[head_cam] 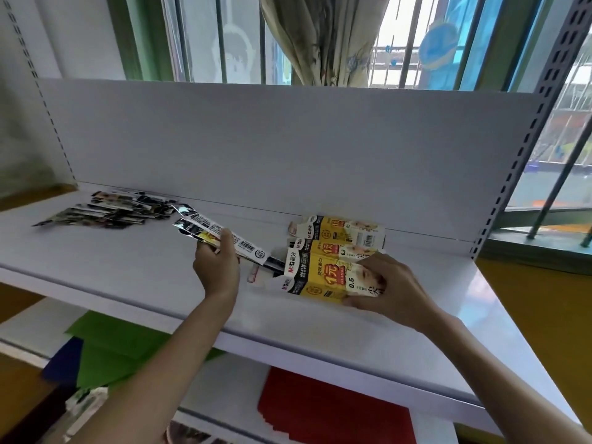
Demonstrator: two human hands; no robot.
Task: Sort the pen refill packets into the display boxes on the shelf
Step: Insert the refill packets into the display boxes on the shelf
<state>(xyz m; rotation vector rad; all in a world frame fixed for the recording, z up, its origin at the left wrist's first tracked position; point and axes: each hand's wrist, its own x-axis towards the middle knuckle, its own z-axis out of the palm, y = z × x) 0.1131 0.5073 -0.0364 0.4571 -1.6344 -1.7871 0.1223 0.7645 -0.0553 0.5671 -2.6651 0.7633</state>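
Both forearms enter from bottom edge, reaching up onto white shelf [134,261].

R hand [389,288]: fingers closed on right end of nearest display box [323,277] (yellow/white/black, "0.5" print), thumb under front edge. Box lies flat on shelf, open end facing left.

Two more display boxes of same print behind it: middle box [333,248], touching the near one; rear box [339,230] against back panel [288,149].

L hand [217,267]: fingers pinched on a fan of pen refill packets [221,233], approx 2–3, exact count can't tell. Packets point up-left to down-right, barcode side up, lower tips just beside open end of near box.

Loose pile of packets [109,209] at far left of shelf near back panel, well apart from boxes.

Lower shelf below: green sheet [112,350], red sheet [333,411].
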